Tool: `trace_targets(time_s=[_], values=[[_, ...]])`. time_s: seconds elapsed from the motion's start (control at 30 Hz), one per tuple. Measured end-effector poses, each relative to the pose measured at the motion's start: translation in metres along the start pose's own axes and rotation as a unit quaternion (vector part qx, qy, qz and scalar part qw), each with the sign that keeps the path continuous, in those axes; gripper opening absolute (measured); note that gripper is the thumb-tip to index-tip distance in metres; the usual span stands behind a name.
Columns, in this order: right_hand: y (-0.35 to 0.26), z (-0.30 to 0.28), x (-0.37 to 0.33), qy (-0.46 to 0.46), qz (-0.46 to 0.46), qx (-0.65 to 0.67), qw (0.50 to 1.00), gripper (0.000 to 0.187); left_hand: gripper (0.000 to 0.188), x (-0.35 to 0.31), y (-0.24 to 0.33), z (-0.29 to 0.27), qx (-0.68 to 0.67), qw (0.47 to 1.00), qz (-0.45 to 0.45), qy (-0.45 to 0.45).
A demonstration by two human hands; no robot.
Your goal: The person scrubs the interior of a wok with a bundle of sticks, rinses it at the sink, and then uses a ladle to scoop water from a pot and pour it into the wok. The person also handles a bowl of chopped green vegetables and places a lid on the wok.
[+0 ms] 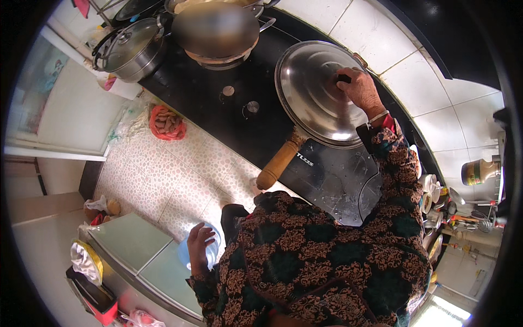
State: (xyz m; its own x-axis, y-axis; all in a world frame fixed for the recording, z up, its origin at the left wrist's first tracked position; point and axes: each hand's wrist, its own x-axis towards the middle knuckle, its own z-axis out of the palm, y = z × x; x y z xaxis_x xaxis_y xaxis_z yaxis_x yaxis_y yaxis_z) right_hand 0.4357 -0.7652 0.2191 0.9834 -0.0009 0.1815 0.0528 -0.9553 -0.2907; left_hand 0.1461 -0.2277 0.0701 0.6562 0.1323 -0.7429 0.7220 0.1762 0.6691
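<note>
My right hand is closed round the dark knob of a large silver pan lid. The lid rests over a wok on the right part of the black stove; the wok's inside is hidden. The wok's wooden handle points toward me, past the stove's front edge. Low on the left, my left hand hangs in the air with bent, parted fingers and nothing in it. Behind that hand, a light blue round tub or basin stands on the floor.
A steaming-style pot with a glass lid stands at the far left. Beside it, another pan sits on a burner, its middle blurred. A red bag of tubers lies on the floor. Utensils and bowls crowd the right wall.
</note>
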Motion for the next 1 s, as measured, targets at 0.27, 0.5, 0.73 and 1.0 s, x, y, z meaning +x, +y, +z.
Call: trace_targets(time_s=[0.27, 0.5, 0.73, 1.0], values=[[0.004, 0.007, -0.004, 0.003, 0.019, -0.034, 0.999, 0.03, 0.051, 0.089, 0.072, -0.018, 0.078, 0.99, 0.039, -0.114], [-0.19, -0.031, -0.024, 0.134, 0.175, -0.041, 0.975, 0.036, 0.046, 0.184, 0.126, -0.132, 0.131, 0.979, -0.02, -0.155], [-0.346, 0.138, -0.049, 0.001, 0.16, 0.166, 0.973, 0.024, 0.043, 0.283, 0.146, -0.188, 0.193, 0.966, -0.042, -0.169], [-0.211, 0.232, -0.015, 0.136, 0.288, -0.065, 0.946, 0.052, 0.054, 0.315, 0.092, -0.234, 0.219, 0.957, -0.127, -0.144]])
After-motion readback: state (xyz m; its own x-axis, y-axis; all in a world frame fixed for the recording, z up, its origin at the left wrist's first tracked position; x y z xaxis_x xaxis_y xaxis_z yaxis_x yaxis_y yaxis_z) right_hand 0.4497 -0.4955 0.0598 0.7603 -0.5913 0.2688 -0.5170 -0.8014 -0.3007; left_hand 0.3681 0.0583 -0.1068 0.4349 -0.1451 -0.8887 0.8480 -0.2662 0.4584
